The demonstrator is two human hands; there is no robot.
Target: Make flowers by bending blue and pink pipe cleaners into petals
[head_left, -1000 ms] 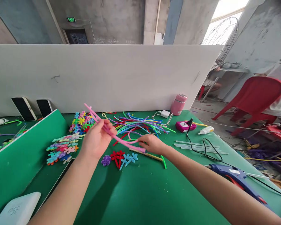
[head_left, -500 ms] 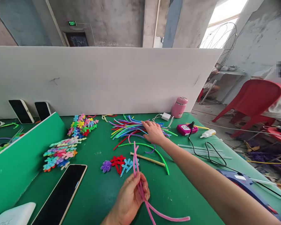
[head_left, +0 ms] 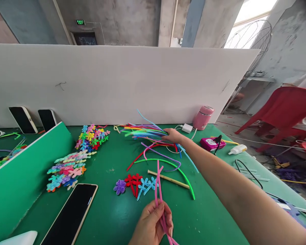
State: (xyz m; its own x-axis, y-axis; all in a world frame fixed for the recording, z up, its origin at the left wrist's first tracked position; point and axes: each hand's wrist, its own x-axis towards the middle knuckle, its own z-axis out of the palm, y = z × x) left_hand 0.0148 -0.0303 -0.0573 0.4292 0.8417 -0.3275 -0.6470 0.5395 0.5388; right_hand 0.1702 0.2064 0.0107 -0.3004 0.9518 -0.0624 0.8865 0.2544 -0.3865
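Two pink pipe cleaners (head_left: 158,185) cross in the closed fingers of my left hand (head_left: 156,221), low in the view above the green table. My right hand (head_left: 173,135) reaches to the back and is wrapped round a bundle of multicoloured pipe cleaners (head_left: 145,132). Below that bundle, a few loose ones lie on the table, among them a curved green pipe cleaner (head_left: 178,168). A thin tan stick (head_left: 169,179) rests behind my left hand. Beside it are a purple flower (head_left: 119,187), red flower shapes (head_left: 134,183) and light blue ones (head_left: 146,186), all of pipe cleaner.
Piled fuzzy flowers (head_left: 91,137) lie along a green divider (head_left: 40,160) at left. A large phone (head_left: 70,214) lies in front. At right are a pink flask (head_left: 203,117), white charger (head_left: 187,128), magenta box (head_left: 212,143), glue bottle (head_left: 237,149) and cables.
My right hand has closed on the bundle of pipe cleaners and lifted it a little, leaving loose strands below. My left hand still holds the pink ones, slightly lower and further right in view.
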